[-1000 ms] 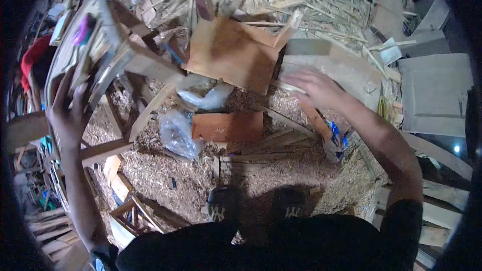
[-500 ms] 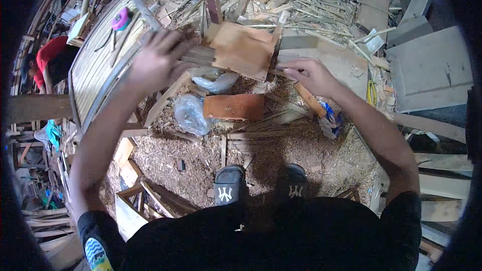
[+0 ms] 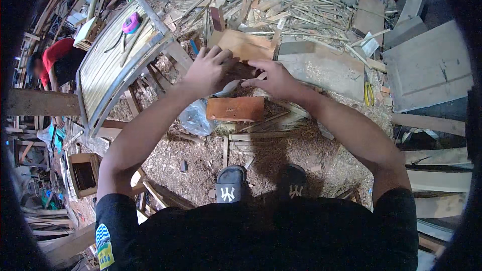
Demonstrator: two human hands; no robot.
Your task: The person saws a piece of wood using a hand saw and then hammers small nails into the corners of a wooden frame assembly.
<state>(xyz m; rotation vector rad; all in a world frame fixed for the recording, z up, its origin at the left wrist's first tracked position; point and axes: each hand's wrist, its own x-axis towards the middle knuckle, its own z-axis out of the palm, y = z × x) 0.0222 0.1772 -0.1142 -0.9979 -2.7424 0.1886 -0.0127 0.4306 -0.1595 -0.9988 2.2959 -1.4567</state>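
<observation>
Hands (image 3: pixel 207 73) at wooden panel (image 3: pixel 247 45), far edge running crosswise, long axis unclear

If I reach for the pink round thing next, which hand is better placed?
Probably the left hand: it's nearer the pink round thing; the right hand sits farther across. Whether either is empty is unclear.

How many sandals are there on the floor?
2. The left sandal is below the middle of the picture, on the wood shavings; the right sandal is beside it, more in shadow. More could be hidden from this view.
</observation>
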